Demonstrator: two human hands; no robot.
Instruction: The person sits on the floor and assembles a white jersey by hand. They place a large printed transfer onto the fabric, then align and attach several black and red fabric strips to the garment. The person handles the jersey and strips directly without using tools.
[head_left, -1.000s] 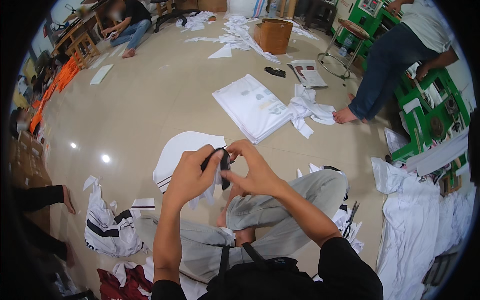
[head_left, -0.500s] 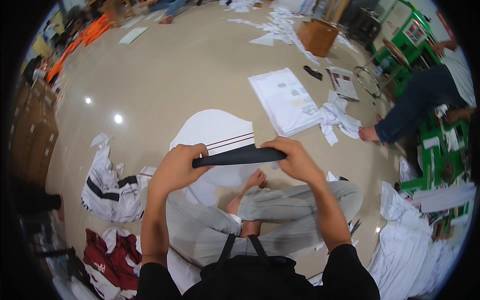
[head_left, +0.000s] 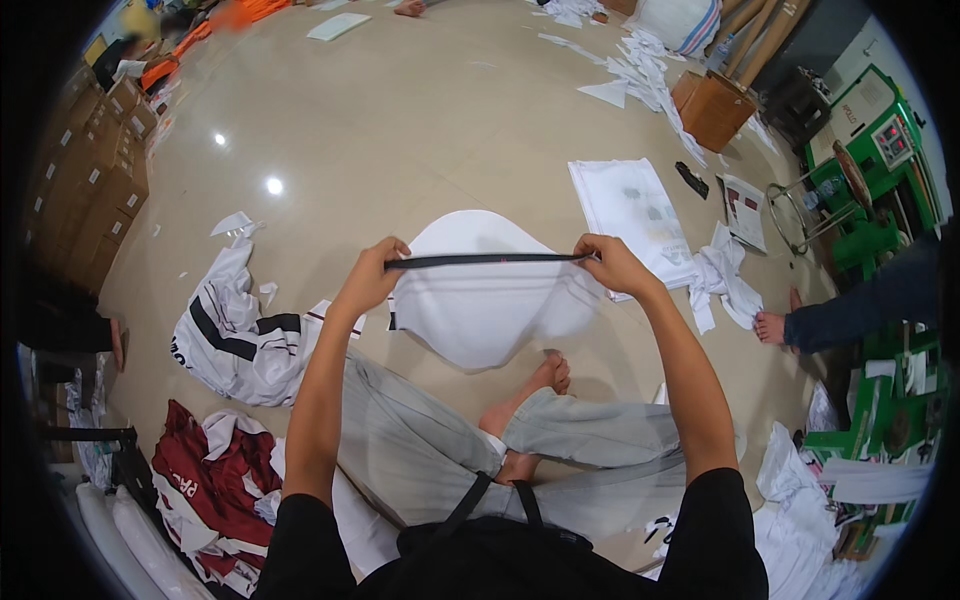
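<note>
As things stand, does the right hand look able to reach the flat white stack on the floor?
Probably yes: the right hand appears near the white stack, with nothing visible between. But it pinches one end of the dark-edged cloth, which may need releasing first.

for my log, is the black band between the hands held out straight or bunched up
Straight: the black band runs in one line from left hand to right hand.

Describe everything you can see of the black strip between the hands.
The black strip is long, narrow and fabric-like, with a tiny reddish fleck just right of middle. It runs nearly straight across, its ends pinched by the left hand and right hand. White cloth shows above and below; whether any is joined is unclear.
</note>
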